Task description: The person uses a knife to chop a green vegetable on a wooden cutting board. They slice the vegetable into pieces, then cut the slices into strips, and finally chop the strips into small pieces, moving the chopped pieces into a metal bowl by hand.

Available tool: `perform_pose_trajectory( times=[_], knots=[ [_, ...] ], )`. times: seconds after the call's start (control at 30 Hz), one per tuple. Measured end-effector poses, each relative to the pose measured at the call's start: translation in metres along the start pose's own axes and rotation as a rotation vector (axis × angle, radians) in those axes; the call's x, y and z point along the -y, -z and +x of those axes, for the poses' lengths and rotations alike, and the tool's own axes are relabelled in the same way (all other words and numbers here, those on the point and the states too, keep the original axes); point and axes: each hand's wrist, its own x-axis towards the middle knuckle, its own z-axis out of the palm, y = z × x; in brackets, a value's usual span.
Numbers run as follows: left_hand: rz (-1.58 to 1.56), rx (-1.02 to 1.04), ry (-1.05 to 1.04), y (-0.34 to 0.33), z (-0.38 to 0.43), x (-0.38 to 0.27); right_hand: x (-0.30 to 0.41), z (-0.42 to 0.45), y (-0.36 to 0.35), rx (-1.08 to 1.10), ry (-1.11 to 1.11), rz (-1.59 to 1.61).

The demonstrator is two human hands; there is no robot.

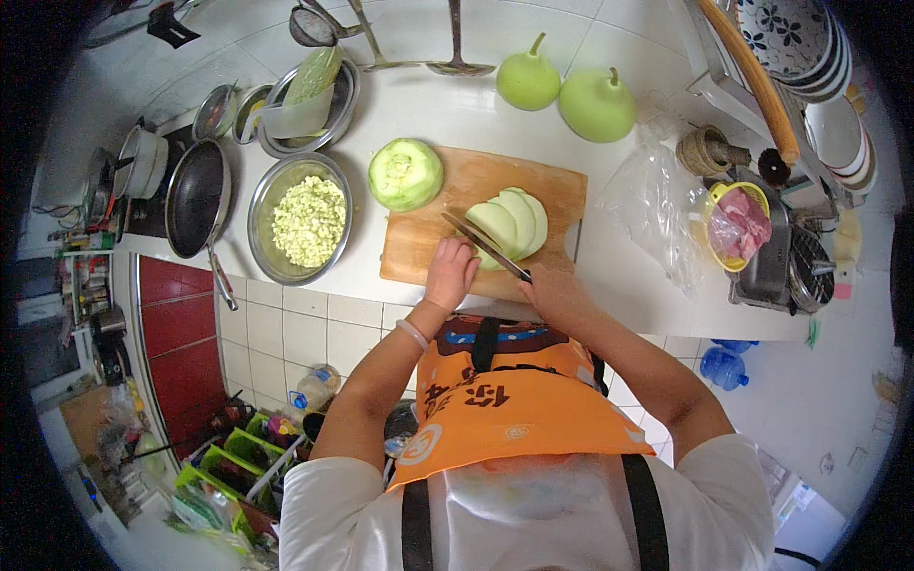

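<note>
On a wooden cutting board (421,246) lie overlapping pale green gourd slices (530,221). My right hand (555,294) grips the handle of a kitchen knife (493,250), whose blade lies across the left side of the slices. My left hand (453,270) rests at the blade's left side with its fingers bent; whether it presses on a slice is hidden. A peeled gourd piece (405,175) sits on the board's upper left corner. To the left, a steel bowl (258,235) holds diced pale green gourd (308,222).
Two whole green gourds (597,105) stand behind the board. At the right are a clear plastic bag (653,200) and a yellow basket (735,268) of raw meat (742,223). A frying pan (198,200) with its handle over the counter's edge, and a basin (346,107), are at the left.
</note>
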Motion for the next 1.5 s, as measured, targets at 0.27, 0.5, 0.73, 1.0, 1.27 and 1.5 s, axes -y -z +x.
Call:
perform_pose_trajectory(
  times=[0.27,0.5,0.73,1.0,1.27,1.5],
  knots=[
    [-0.056,-0.043,0.014,-0.001,-0.002,-0.003,-0.015,0.033,-0.062,0.046,0.006,-0.077],
    [-0.08,-0.04,0.065,-0.006,-0.01,0.003,-0.021,0.041,-0.072,-0.056,0.004,0.022],
    [-0.054,-0.027,0.056,-0.007,-0.01,0.005,0.006,0.0,-0.008,0.028,0.027,-0.047],
    [-0.084,-0.059,0.015,-0.005,-0.006,0.001,-0.014,0.036,-0.073,0.021,-0.014,-0.044],
    [-0.076,-0.097,0.048,-0.011,-0.011,0.006,-0.01,0.034,-0.057,0.024,-0.032,-0.061],
    [-0.093,-0.109,0.093,-0.013,-0.015,0.006,0.0,0.008,-0.026,0.086,0.038,-0.125]
  ],
)
